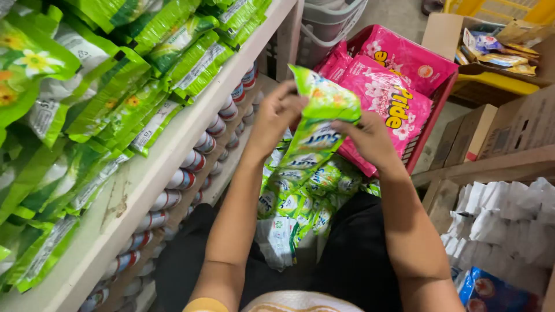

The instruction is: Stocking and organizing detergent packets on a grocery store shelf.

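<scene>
- Nearest to us, our two forearms rise from the dark lap toward a strip of green sachets (306, 173) that we hold up between them.
- Our left hand (276, 118) is clenched on the strip's top corner, fingers curled over the upper left edge of the top sachet (322, 110).
- Our right hand (370, 138) grips the same top sachet from its right side, thumb and fingers pinched on the edge, slightly lower than the left.
- Both hands touch the strip, so neither is nearer; the left sits higher, at the very top.
- Its long axis runs nearly upright with a lean: the top tips to the right and away from us, the tail trails down and left into a loose heap of sachets on the lap.
- From either hand the rest of the strip lies straight below, hanging toward our knees.
- Left of the hands stands a shelf (156, 167) loaded with green pouches (104, 86); a row of cans (185, 176) lies under its edge.
- Behind the strip a red crate (430, 124) holds pink packs (393, 92), just beyond our right hand.
- Cardboard boxes (509, 124) and white packets (509, 216) sit to the right, apart from the hands.
</scene>
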